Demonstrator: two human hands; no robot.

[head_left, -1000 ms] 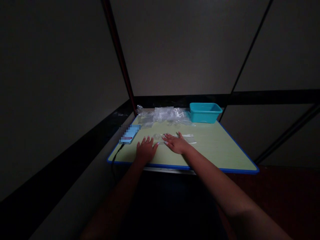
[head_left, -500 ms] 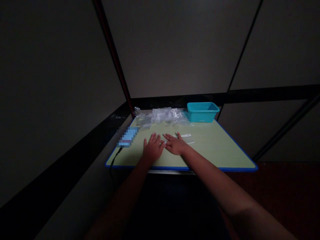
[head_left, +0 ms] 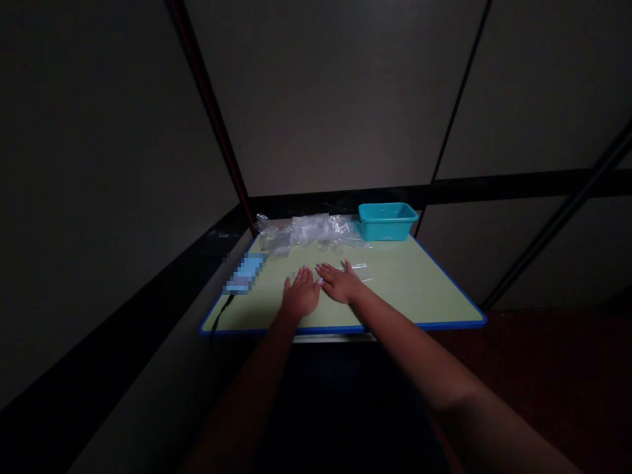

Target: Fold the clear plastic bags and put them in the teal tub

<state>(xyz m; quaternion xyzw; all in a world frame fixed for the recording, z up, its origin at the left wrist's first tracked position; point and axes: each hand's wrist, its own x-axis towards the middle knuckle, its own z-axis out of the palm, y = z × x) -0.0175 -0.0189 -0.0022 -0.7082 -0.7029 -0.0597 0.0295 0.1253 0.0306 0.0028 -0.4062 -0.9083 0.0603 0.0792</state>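
A clear plastic bag (head_left: 364, 271) lies flat on the pale yellow-green table (head_left: 424, 296), partly covered by my hands. My left hand (head_left: 301, 295) rests palm down on its left part, fingers stretched out. Just to the right, my right hand (head_left: 340, 283) lies flat over the middle of the bag with its fingers extended to the left. Its thumb points up and away. The two hands are close together at the fingertips. The bag's right end shows beyond my right hand; whatever lies beneath the palms is hidden.
Crumpled clear plastic bags (head_left: 311, 230) are heaped along the table's far edge. A turquoise plastic basin (head_left: 388, 224) stands at the back right. At the left edge is a blurred-out device (head_left: 245, 273) with a dark cable (head_left: 221, 314). Walls enclose the table behind and at left.
The view has turned slightly to the right, so the table and things on it sit further left. My left hand has moved a little apart from my right; both stay flat.
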